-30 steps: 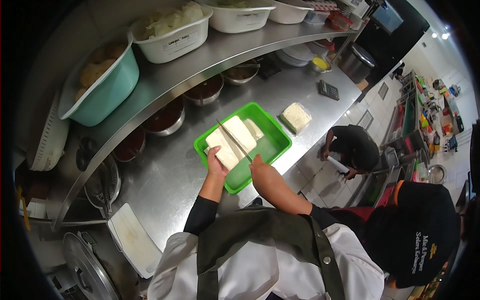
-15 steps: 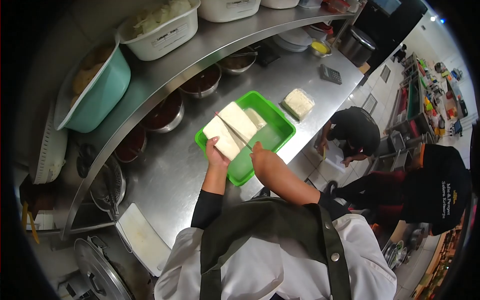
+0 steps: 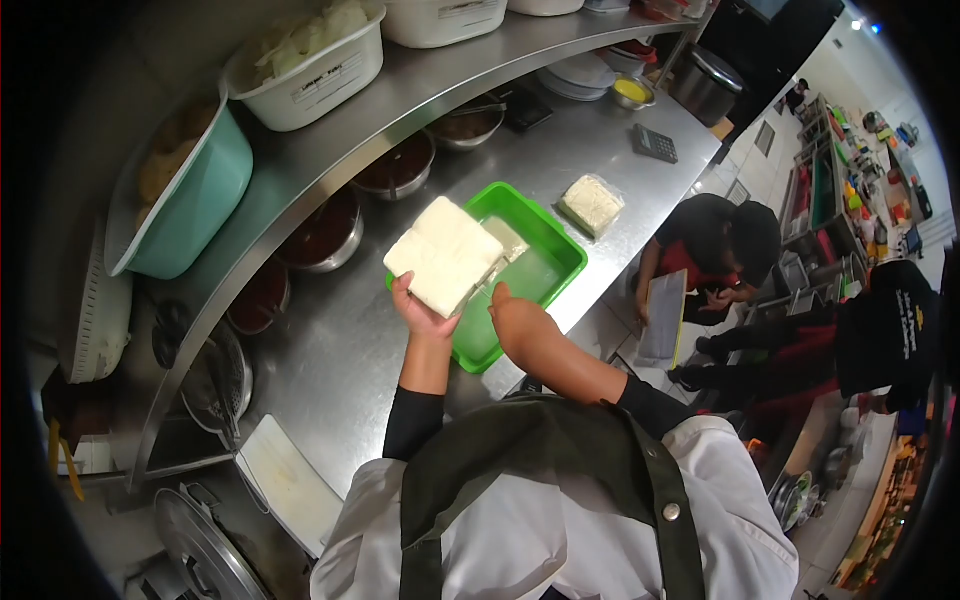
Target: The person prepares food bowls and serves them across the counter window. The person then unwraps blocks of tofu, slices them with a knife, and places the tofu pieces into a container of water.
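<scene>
My left hand (image 3: 430, 312) holds up a large white block (image 3: 445, 255), its thumb on the near left edge and its palm beneath. The block hangs over the left part of a green tub (image 3: 557, 275). My right hand (image 3: 522, 328) is closed round the handle of a knife (image 3: 487, 289); only a little of its metal shows by the block's right edge, the rest being hidden. A smaller pale block (image 3: 505, 240) lies in cloudy liquid in the tub.
On the steel counter (image 3: 330, 380) are a bagged white block (image 3: 592, 205), a calculator (image 3: 654, 143) and bowls of red sauce (image 3: 330, 232). A shelf (image 3: 400, 92) with tubs hangs above. A white board (image 3: 290, 482) lies left. Two people (image 3: 712, 250) (image 3: 870, 325) are at the right.
The knife blade, earlier slanting across the white block with a cut line, no longer shows there. The block has tilted left and looks like one face. One person's papers now face up more.
</scene>
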`<state>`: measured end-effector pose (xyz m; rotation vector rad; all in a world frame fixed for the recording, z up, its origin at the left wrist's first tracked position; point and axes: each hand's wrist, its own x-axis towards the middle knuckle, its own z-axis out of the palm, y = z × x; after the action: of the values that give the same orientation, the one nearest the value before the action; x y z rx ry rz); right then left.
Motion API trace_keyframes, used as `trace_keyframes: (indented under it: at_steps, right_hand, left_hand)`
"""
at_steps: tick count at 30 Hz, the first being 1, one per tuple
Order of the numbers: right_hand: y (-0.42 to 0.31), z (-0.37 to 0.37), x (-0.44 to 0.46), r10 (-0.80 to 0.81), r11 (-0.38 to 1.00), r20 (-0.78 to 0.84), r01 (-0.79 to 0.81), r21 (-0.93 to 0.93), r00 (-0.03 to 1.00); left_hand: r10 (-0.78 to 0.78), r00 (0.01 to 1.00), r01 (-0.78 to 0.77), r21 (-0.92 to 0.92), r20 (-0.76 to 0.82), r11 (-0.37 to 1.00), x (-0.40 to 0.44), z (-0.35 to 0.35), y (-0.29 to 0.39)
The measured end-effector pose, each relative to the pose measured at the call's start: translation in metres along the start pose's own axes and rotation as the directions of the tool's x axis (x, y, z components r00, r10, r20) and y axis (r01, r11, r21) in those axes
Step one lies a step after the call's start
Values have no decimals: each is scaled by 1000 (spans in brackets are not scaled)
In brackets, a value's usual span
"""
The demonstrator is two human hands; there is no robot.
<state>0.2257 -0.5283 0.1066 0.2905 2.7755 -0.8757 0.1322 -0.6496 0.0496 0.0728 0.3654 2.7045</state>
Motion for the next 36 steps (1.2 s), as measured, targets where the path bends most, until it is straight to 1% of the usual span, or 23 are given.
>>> trace_keyframes:
  at_steps: [2, 4, 7, 10, 11, 13, 14, 15, 16, 18, 19, 20, 21, 22, 23, 24, 25, 26, 29, 30, 33, 34, 36]
  right_hand:
    - [0, 0, -2, -2, 1000, 13, 2, 20, 1000]
    - [1, 0, 3, -23, 998, 12, 23, 51, 1000]
    - [3, 2, 6, -101, 990, -1, 101, 97, 995]
    - [3, 1, 10, -116, 980, 16, 111, 165, 993]
    - [7, 4, 11, -210, 963, -40, 214, 165, 977]
    - [20, 11, 14, -391, 901, -143, 410, 144, 909]
    - [11, -5, 7, -243, 914, 14, 224, 339, 970]
    - [-8, -33, -4, -112, 873, 197, 2, 488, 974]
    - [-17, -50, -10, -8, 781, 388, -237, 578, 922]
    - [2, -53, -5, -65, 764, 247, -111, 635, 967]
    - [17, -53, -1, -86, 754, 176, -51, 655, 981]
    - [34, -49, 9, -30, 820, 48, -3, 573, 998]
    - [56, -34, 22, -147, 807, -152, 207, 553, 977]
    - [71, -31, 32, -102, 820, -77, 127, 558, 992]
    - [87, -29, 43, -58, 827, -3, 50, 560, 998]
    - [110, -13, 60, -14, 711, 85, -50, 702, 996]
    - [130, -1, 72, 4, 564, 181, -151, 812, 984]
    - [125, -15, 65, -59, 376, 183, -148, 915, 981]
    - [158, -46, 67, -214, 39, 269, -267, 963, 939]
    - [176, -52, 74, -240, -5, 286, -296, 955, 928]
    - [225, -79, 86, -275, -140, 271, -317, 938, 923]
    - [238, -96, 89, -275, -168, 294, -347, 923, 915]
    - [278, -116, 109, -174, -59, 211, -224, 973, 962]
  left_hand:
    - [-16, 1000, 16, 7, 18, 1000, -1, -7, 2]
    - [-15, 1000, 15, -12, -10, 1000, -2, -12, 2]
    - [-8, 1000, 6, -61, -27, 998, -2, -32, 3]
    - [12, 999, -15, -108, -32, 994, -3, -49, 4]
    - [20, 999, -24, -123, -35, 992, -4, -53, 4]
    - [8, 1000, -10, -121, -19, 993, -5, -56, 4]
    - [2, 1000, -4, -122, -14, 993, -7, -56, 4]
    - [5, 999, -10, -107, -39, 994, -10, -55, 4]
    - [8, 998, -14, -92, -63, 996, -12, -53, 6]
    - [37, 995, -42, -45, -97, 998, -14, -55, 3]
    - [-73, 994, 79, -76, 78, 994, -21, -32, 5]
    - [-98, 993, 102, -57, 71, 993, -25, -23, 4]
    - [-127, 990, 130, -38, 69, 991, -24, -20, 0]
    - [-133, 991, 133, -36, -5, 991, -23, -24, -7]
    - [-152, 988, 152, -10, -26, 988, -23, -23, -19]
    - [-164, 985, 165, 21, -47, 986, -21, -21, -32]
    - [-169, 983, 173, 56, -70, 983, -17, -19, -44]
    - [-187, 978, 190, 25, -96, 981, -13, -12, -58]
    - [-310, 943, 325, 131, -122, 937, 5, 17, -87]
    - [-348, 924, 370, 140, -161, 918, 15, 29, -97]
    - [-402, 897, 433, 176, -184, 884, 50, 34, -125]
    - [-466, 879, 476, 144, -96, 868, 62, 55, -134]
    - [-416, 905, 425, 237, -91, 874, 82, 68, -145]
